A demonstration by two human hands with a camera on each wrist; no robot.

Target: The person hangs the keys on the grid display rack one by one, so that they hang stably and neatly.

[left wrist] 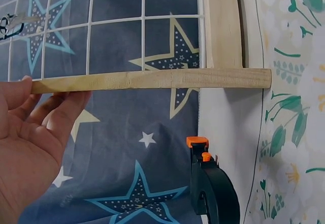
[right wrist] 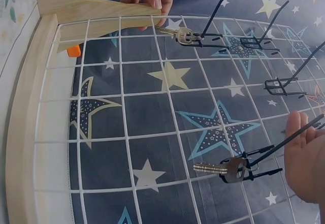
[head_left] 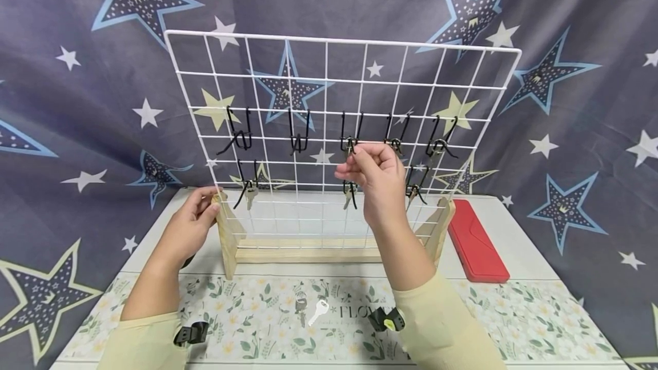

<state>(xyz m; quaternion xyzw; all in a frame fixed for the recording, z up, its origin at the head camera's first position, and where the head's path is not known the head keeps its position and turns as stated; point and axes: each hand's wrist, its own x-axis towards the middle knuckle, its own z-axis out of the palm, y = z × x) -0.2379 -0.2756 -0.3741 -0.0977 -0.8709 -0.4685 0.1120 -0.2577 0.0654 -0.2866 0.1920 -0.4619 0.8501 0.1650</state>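
A white wire grid (head_left: pixel 326 79) stands upright in a wooden base (head_left: pixel 308 254), with black hooks in two rows. My left hand (head_left: pixel 187 227) grips the top of the left wooden side support (head_left: pixel 228 238), thumb on one face and fingers on the other. At the middle upper hook (head_left: pixel 351 130), my right hand (head_left: pixel 382 179) pinches a key by its ring, mostly hidden behind the fingertips. Keys hang from other hooks, among them a lower left key (head_left: pixel 251 196) and a lower middle key (right wrist: pixel 231 169). The right wrist view cuts off part of the right hand.
Two loose keys, one with a ring (head_left: pixel 301 304) and a paler one (head_left: pixel 319 312), lie on the floral mat (head_left: pixel 247 330) in front. A red case (head_left: pixel 475 244) lies right of the stand. Left of it sits a dark tool with orange parts (left wrist: pixel 218 188). Starry cloth (head_left: pixel 565 101) hangs behind.
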